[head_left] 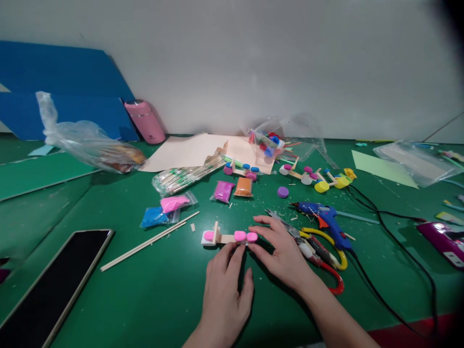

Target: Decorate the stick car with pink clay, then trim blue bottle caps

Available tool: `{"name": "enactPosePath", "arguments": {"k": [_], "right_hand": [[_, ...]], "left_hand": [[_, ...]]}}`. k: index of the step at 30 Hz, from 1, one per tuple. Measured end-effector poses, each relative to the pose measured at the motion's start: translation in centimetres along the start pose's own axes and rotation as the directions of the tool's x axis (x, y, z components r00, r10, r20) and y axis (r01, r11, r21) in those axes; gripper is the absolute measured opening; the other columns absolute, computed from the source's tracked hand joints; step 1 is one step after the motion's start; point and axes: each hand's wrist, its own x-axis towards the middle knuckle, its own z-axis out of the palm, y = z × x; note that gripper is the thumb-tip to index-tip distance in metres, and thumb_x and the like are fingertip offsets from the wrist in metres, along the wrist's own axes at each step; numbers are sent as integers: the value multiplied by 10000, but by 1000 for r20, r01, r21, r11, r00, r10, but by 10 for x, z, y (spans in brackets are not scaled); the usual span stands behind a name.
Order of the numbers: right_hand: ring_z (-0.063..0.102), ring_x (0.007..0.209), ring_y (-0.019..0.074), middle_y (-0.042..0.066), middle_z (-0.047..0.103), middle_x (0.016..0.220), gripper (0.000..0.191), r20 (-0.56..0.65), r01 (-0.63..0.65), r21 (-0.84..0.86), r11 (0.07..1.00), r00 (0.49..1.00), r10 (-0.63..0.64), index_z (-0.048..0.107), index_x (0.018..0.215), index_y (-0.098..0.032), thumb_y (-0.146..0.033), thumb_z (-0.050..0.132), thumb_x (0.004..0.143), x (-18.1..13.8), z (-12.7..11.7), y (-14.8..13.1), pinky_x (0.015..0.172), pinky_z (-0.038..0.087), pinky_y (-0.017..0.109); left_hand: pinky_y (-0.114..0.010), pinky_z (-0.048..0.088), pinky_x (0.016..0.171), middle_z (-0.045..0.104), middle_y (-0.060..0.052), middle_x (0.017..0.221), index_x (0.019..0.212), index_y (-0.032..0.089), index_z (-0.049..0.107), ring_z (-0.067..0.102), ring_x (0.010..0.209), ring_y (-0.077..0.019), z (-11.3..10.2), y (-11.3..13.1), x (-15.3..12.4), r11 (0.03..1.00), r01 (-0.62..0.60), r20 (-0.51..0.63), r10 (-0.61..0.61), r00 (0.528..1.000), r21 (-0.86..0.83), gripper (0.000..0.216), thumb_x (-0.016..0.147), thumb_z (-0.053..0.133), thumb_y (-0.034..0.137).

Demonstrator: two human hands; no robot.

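A small wooden toy car with pink wheels and an upright stick lies on the green table in front of me. My left hand is at its near side, index and middle fingertips against it and the thumb held apart. At the car's right end, my right hand has thumb and fingertips around a pink wheel. A white block under the left end is partly visible. Pliers with red and yellow handles lie beside my right hand, partly hidden by it.
A blue glue gun with a black cord lies right. Finished-looking toy cars stand behind clay packets. Two wooden sticks and a phone lie left. A pink bottle leans at the back.
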Motion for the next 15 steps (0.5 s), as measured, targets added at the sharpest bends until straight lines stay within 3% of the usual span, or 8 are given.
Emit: {"name": "enactPosePath", "arguments": {"k": [15], "right_hand": [[455,1068,227,88,501,1130,304,-9,7,12,1000,1000,-7,538,1074,-226,-248,546,771,-3,2,3,893,391,407]], "left_hand": [[-420,421,850,457,-134,1173,1193,175,414,448,1068,-255,1,-1,-1,1000,-1,-14,1,1000,9,424,772,461,197]]}}
